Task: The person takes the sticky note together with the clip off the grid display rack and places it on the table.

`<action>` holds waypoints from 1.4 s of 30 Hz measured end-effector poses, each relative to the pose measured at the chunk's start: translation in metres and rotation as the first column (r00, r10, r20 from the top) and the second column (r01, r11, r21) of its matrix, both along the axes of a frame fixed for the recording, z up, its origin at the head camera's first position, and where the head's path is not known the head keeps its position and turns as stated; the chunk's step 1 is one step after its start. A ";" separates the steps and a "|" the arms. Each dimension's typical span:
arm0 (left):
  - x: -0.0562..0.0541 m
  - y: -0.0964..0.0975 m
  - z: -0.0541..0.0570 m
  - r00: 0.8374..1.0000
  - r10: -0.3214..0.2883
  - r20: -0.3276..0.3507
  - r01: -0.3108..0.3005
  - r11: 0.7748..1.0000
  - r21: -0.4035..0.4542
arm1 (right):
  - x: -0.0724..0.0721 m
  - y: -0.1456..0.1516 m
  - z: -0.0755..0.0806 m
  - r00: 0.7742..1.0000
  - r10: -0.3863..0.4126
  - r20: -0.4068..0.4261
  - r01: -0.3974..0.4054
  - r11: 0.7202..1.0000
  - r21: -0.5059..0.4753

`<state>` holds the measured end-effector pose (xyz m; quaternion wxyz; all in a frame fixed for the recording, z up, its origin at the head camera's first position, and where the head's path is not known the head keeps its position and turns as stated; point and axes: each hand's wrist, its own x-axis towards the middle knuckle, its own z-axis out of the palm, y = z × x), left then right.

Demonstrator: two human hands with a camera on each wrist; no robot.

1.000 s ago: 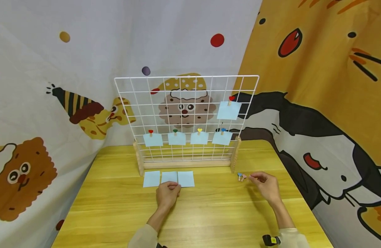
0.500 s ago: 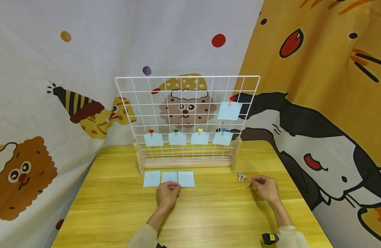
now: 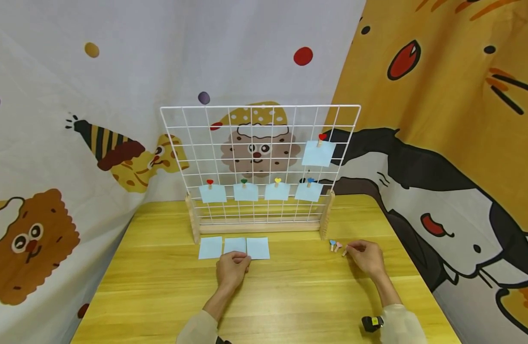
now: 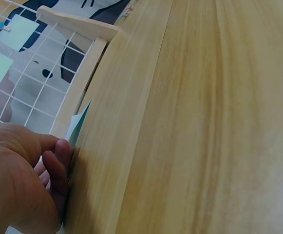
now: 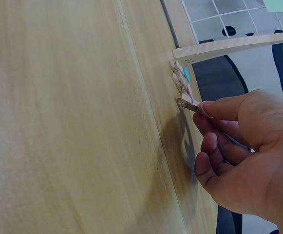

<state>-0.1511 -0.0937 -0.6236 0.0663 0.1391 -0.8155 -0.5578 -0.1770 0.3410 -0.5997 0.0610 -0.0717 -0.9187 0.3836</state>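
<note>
My left hand (image 3: 232,270) rests at the lower edge of the blue paper notes on the table. Its thumb and fingertips pinch the rightmost note (image 3: 258,248), whose corner (image 4: 77,127) stands up off the wood in the left wrist view. That note meets the middle note (image 3: 234,245), partly covered by the hand; a third note (image 3: 210,248) lies to the left. Over on the right, my right hand (image 3: 369,260) pinches a small wooden clothespin (image 5: 188,103) between thumb and index finger, close over the table. Beside it lie a blue-heart clothespin (image 3: 332,245) and a pink-heart clothespin (image 3: 338,246).
Behind the notes stands a white wire grid (image 3: 260,166) on a wooden base (image 3: 259,228). Several blue notes hang from it by heart clothespins, one of them (image 3: 318,153) higher at the right. A patterned curtain (image 3: 255,48) surrounds the wooden table (image 3: 289,301).
My right hand has turned the clothespin's wooden end down toward the table beside the other two, shifting only slightly. The left hand has stayed put on the note.
</note>
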 end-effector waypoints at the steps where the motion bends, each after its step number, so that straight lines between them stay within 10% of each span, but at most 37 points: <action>1: 0.000 0.000 0.000 1.000 -0.001 -0.002 0.001 1.000 -0.002 | -0.001 0.000 0.000 1.000 -0.002 0.004 0.002 1.000 0.005; 42: 0.001 -0.003 -0.004 0.999 -0.007 -0.041 0.007 1.000 0.006 | -0.009 -0.002 -0.008 1.000 -0.019 -0.009 0.020 0.998 0.051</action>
